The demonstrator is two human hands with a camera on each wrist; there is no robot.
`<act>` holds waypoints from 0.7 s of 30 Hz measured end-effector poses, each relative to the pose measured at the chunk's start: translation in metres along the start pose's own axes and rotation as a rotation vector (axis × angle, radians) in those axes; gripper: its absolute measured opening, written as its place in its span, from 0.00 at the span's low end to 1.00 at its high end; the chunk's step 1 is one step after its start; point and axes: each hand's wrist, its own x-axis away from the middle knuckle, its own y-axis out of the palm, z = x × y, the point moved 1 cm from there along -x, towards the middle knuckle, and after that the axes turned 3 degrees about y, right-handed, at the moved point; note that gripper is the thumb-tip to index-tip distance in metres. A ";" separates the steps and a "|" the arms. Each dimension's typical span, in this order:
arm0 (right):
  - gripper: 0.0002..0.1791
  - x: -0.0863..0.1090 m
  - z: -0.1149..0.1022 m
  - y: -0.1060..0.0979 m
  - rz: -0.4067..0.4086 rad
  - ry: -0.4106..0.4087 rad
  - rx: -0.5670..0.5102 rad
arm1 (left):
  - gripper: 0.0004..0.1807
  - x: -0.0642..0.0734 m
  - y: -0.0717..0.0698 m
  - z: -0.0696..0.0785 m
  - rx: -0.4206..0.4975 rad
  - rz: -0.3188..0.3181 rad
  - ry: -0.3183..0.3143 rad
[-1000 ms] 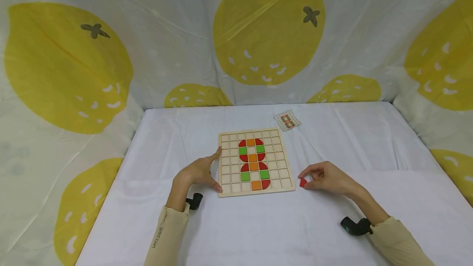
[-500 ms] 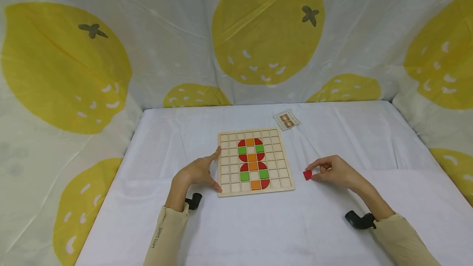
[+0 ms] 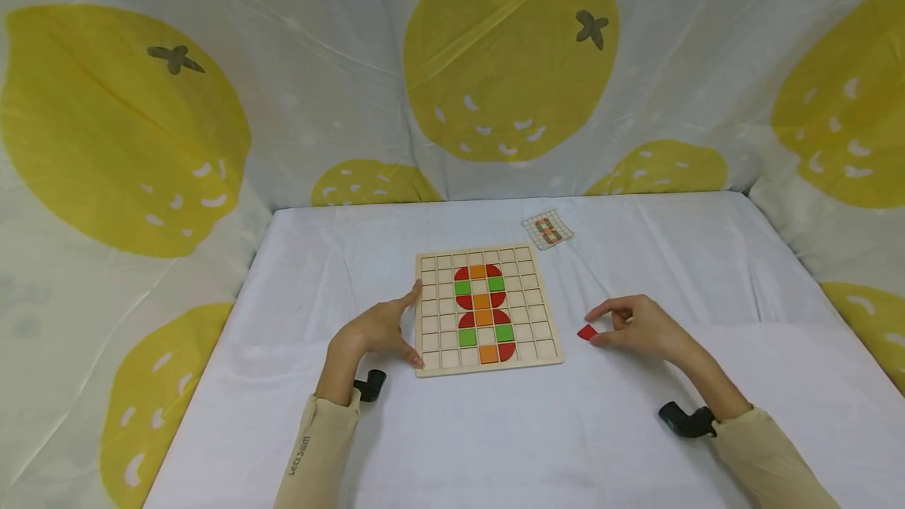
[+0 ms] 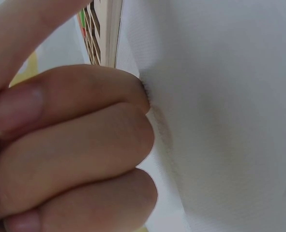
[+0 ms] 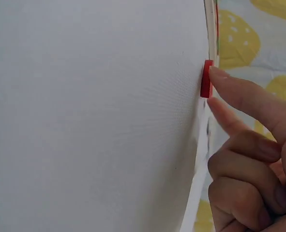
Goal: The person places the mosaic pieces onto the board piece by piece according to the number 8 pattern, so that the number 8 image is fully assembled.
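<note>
A wooden grid board [image 3: 438, 323] lies on the white cloth, carrying red quarter-round, orange square and green square tiles [image 3: 468, 337] in a figure-eight shape. Along its left edge rests my left hand [image 3: 377, 330], index finger by the upper part and thumb at the lower corner. Curled fingers [image 4: 75, 135] fill much of the left wrist view, where the board shows edge-on. My right hand [image 3: 636, 328] pinches a red tile [image 3: 587, 332] between thumb and index finger, right of the board. In the right wrist view that red tile [image 5: 207, 79] is seen from its thick side.
A small pattern card [image 3: 547, 229] with a similar figure lies behind the board's right corner. White cloth [image 3: 481, 438] covers the table. A lemon-print curtain [image 3: 339, 100] encloses it at the back and sides.
My right hand has drawn back slightly right and away from the body with the red tile, which has turned in its fingertips. The left hand stays at the board's edge.
</note>
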 end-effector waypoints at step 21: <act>0.15 -0.003 -0.003 0.000 -0.039 -0.044 -0.050 | 0.77 0.000 0.000 0.000 0.005 -0.002 -0.011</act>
